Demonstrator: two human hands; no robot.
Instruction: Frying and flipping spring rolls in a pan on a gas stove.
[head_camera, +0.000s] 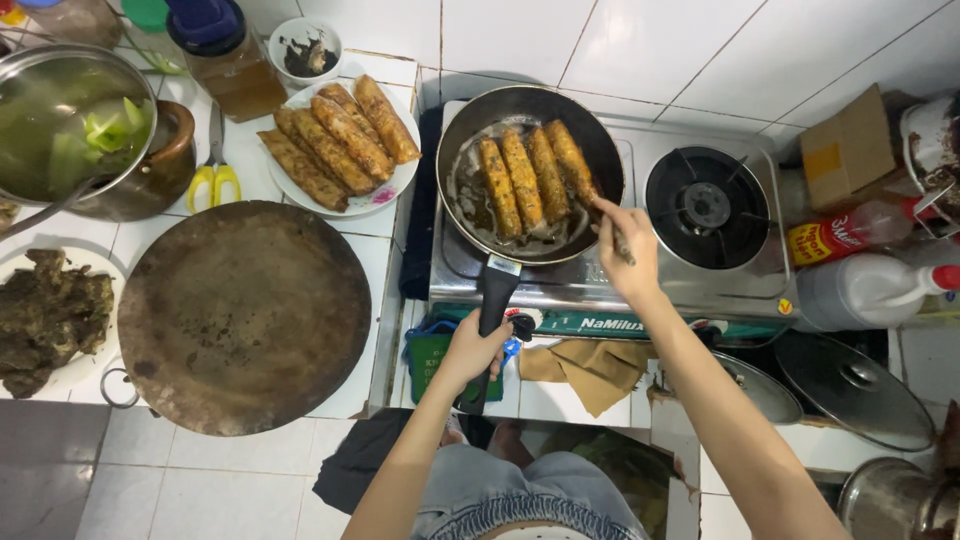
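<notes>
A: Big items first?

B: Round metal lid (243, 315) sits on the tiled worktop (340, 430) to your left. Above it, a pot of green broth (75, 125), and a white plate (385, 188) stacked with fried rolls.

A: And the stove?

B: Two-burner gas stove (640, 290). Your frying pan (530, 170) is on its left burner; the right burner (707, 206) is bare. Four browned rolls (528, 180) lie side by side in the oil.

A: Left hand?

B: Your left hand (474, 350) is clenched round the pan's black handle (494, 300), which points back toward you.

A: Right hand?

B: Your right hand (628, 248) is over the pan's right rim, fingers closed on chopsticks (612, 228). The tips touch the rightmost roll (572, 158).

A: Small stuff?

B: Dark cooked food on a plate (70, 370) at far left, yellow-handled scissors (214, 175) between pot and roll plate, and a small white bowl (305, 48) behind that plate. A brown cloth (585, 368) lies just in front of the stove.
</notes>
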